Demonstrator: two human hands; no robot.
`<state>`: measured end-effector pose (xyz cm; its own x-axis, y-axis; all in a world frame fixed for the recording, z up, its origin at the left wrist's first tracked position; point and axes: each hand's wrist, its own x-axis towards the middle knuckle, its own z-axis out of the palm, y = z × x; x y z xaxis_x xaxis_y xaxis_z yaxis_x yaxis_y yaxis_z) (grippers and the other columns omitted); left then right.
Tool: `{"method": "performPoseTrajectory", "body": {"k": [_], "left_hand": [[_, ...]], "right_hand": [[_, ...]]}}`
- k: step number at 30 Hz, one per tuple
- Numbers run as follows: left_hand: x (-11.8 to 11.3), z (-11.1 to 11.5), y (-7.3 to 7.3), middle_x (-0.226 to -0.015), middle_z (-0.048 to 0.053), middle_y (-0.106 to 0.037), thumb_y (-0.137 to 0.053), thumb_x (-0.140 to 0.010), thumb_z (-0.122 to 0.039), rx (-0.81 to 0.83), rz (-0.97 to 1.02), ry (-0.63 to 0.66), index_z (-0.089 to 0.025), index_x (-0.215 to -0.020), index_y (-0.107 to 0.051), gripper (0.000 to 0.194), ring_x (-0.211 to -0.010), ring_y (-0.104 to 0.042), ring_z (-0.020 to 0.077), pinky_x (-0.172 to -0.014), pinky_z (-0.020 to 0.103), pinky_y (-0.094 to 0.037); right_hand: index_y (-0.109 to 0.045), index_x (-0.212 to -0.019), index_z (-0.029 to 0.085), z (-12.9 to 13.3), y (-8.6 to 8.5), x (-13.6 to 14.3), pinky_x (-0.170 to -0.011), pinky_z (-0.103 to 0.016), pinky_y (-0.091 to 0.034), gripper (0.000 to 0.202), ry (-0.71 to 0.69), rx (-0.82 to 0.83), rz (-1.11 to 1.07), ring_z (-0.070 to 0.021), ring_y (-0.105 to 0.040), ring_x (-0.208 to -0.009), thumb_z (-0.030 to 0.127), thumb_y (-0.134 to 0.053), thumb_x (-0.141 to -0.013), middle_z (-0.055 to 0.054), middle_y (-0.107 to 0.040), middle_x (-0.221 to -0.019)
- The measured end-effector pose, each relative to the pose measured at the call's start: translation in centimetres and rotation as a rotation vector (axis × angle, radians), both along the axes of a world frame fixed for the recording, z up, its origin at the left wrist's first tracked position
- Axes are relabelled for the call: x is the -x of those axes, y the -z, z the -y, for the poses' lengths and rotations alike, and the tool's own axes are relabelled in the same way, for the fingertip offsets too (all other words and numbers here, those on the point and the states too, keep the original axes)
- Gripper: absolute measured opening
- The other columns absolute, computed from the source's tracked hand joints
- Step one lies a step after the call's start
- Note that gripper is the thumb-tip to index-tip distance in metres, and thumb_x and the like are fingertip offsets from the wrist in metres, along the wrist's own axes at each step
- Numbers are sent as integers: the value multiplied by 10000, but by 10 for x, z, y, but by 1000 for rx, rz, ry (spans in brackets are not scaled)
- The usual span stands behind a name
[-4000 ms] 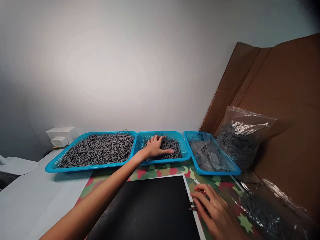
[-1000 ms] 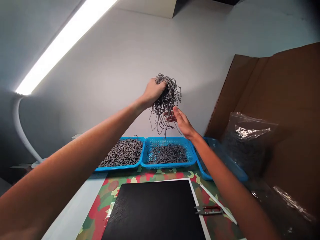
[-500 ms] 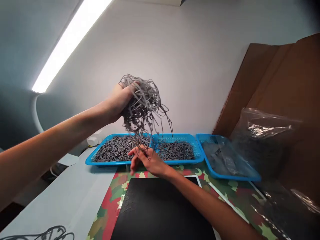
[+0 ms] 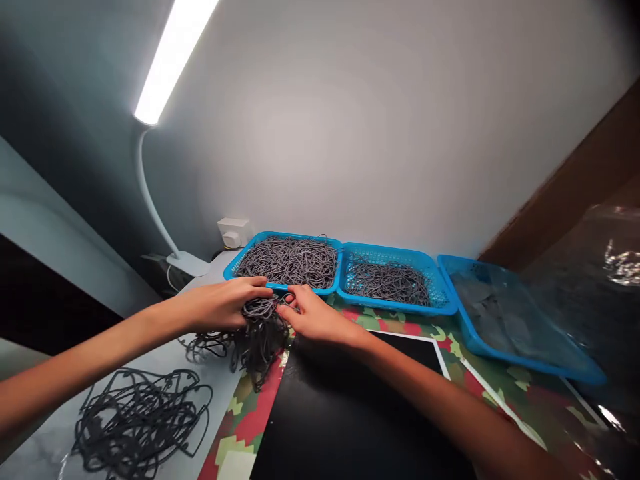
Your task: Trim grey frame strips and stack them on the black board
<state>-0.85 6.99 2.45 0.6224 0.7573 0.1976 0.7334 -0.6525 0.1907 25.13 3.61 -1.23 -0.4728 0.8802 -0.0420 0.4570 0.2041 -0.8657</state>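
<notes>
A tangled bundle of thin grey cords (image 4: 263,343) hangs from my left hand (image 4: 223,305), whose fingers are closed over its top. From the right, my right hand (image 4: 313,317) meets the bundle, thumb and forefinger pinched together at its edge on some of the strands. The bundle hangs low in front of the left blue basket (image 4: 320,291), over the left edge of the black mat (image 4: 350,420). Inside that basket lies a thick heap of similar cords (image 4: 290,260). Nearer me on the left, a loose tangle of dark cords (image 4: 145,423) rests on the pale tabletop.
A middle blue basket (image 4: 400,307) holds a smaller heap of cords. On the right, another blue basket (image 4: 530,365) holds clear plastic bags. A large plastic bag (image 4: 575,287) and brown cardboard (image 4: 565,173) stand at the far right. A lamp (image 4: 187,263) stands back left.
My left hand has come down with the cord bundle from high before the wall to just above the table. My right hand has stayed close to its strands. The view has turned left and down.
</notes>
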Motion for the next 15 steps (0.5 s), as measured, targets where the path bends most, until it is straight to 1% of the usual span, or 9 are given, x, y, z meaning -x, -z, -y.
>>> {"method": "performPoseTrajectory", "body": {"k": [2,3,5,7,9,11,12,13,15], "left_hand": [[1,-1,18,-1311,112,-813,-756,-780,-181,19,-34,50,-276,-1268,-863,509,-1127,-836,315,-953,378,-698],[0,-1,26,-1337,114,-796,-745,-805,-141,22,-44,79,-274,-1325,-839,545,-1159,-829,309,-987,374,-691],[-2,-2,42,-1384,128,-762,-695,-855,-52,23,-56,126,-258,-1422,-783,610,-1236,-803,302,-1054,379,-670],[-4,-1,56,-1433,149,-730,-623,-899,29,18,-57,164,-245,-1497,-730,667,-1312,-767,303,-1115,411,-647],[-3,0,67,-1510,168,-694,-593,-939,55,17,-53,198,-256,-1565,-685,705,-1381,-730,320,-1176,469,-617],[3,1,69,-1585,177,-664,-671,-976,-10,26,-52,231,-285,-1637,-638,716,-1434,-700,361,-1222,535,-586],[8,2,66,-1612,179,-654,-729,-990,-70,33,-53,243,-303,-1676,-607,735,-1454,-687,385,-1238,567,-571],[14,4,61,-1630,176,-652,-780,-1005,-146,39,-57,253,-325,-1718,-567,766,-1467,-677,404,-1249,594,-557],[30,9,46,-1669,156,-644,-827,-1047,-323,63,-63,259,-381,-1795,-459,836,-1491,-662,413,-1266,605,-540]], "right_hand": [[-750,-1314,153,6,-5,9,-1256,-559,-506,229,-62,-66,78,-328,-663,-1377,280,-679,-1138,-161,-730,-1407],[-750,-1331,143,9,-6,9,-1296,-564,-461,241,-85,-92,112,-340,-636,-1419,257,-663,-1138,-177,-726,-1425],[-714,-1438,106,15,-6,2,-1336,-577,-403,330,-94,-129,171,-366,-594,-1485,260,-621,-1161,-217,-695,-1496],[-600,-1608,61,22,-3,-10,-1350,-597,-378,507,-74,-141,222,-401,-541,-1560,350,-592,-1191,-268,-630,-1591],[-435,-1753,43,30,2,-21,-1355,-622,-377,763,-63,-129,263,-444,-463,-1645,507,-626,-1179,-312,-541,-1691],[-286,-1838,79,37,9,-24,-1360,-617,-390,997,-80,-112,282,-448,-391,-1707,636,-696,-1120,-312,-455,-1775],[-239,-1858,105,40,13,-22,-1361,-611,-398,1079,-94,-124,289,-440,-372,-1723,677,-731,-1086,-301,-428,-1800],[-208,-1869,121,43,18,-18,-1359,-608,-408,1140,-104,-157,304,-434,-362,-1731,704,-758,-1058,-294,-413,-1814],[-180,-1870,105,46,29,-5,-1329,-607,-457,1229,-108,-297,384,-442,-379,-1721,753,-782,-1017,-309,-405,-1815]]}}
